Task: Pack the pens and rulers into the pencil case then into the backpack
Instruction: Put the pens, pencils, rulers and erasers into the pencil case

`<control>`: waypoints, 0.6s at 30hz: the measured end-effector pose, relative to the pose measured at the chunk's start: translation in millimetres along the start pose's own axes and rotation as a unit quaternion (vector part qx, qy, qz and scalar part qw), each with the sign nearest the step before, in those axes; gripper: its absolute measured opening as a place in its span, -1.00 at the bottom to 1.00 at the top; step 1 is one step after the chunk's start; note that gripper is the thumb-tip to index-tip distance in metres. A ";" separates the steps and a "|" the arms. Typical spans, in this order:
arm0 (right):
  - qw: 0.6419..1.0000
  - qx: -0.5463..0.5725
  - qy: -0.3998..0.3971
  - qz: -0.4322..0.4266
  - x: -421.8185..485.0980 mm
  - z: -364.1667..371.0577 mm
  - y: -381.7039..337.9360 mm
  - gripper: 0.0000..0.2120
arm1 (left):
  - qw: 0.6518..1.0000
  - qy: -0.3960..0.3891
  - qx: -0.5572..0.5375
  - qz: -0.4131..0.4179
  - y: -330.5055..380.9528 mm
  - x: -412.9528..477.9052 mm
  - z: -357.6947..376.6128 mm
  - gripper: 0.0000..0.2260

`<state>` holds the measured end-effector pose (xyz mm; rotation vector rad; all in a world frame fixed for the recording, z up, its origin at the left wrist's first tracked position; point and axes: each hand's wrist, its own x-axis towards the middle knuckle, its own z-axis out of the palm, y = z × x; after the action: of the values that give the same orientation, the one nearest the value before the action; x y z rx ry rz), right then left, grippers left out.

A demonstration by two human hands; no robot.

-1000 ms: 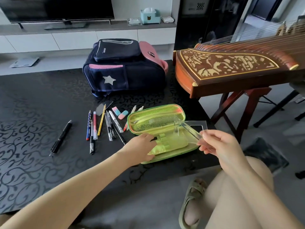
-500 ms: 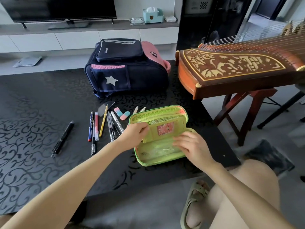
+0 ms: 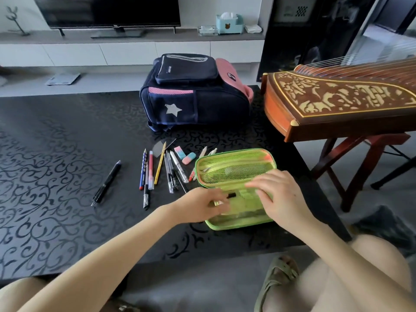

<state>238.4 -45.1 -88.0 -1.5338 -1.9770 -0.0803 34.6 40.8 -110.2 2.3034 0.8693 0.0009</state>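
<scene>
Left hand (image 3: pixel 202 204): is set at the left inner edge of the pencil case (image 3: pixel 234 167), fingers bent; blurred, so a pinch cannot be told.
Right hand (image 3: pixel 280 199): is laid on the case's inner flap, fingers straight and spread.
Pencil case: is opened on the table (image 3: pixel 56 176), mesh lid towards the backpack (image 3: pixel 195 97).
Pens (image 3: pixel 167 170): are lined up just left of the case.
Hidden: the case's inside is largely covered by both hands.
</scene>
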 end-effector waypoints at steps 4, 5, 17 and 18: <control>0.999 0.031 -0.032 0.031 35.9 28.9 -32.8 -0.82 | 0.996 0.075 -0.052 -0.011 -18.2 -23.5 -0.7 -0.75; 0.998 0.035 -0.049 0.036 44.6 38.0 -40.9 -0.82 | 0.991 0.116 -0.055 -0.029 -24.7 -29.2 -4.0 -0.75; 0.937 0.080 -0.239 0.241 202.1 169.2 -45.9 -0.63 | 0.909 0.354 0.121 -0.185 -134.2 -48.4 -38.5 -0.55; 0.928 0.093 -0.236 0.273 212.5 178.2 -43.1 -0.63 | 0.915 0.329 0.128 -0.193 -139.0 -44.4 -36.6 -0.52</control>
<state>95.6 195.6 -109.5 -2.0453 -1.7381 0.7499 -89.8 113.6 -153.6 2.3472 1.7472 0.5489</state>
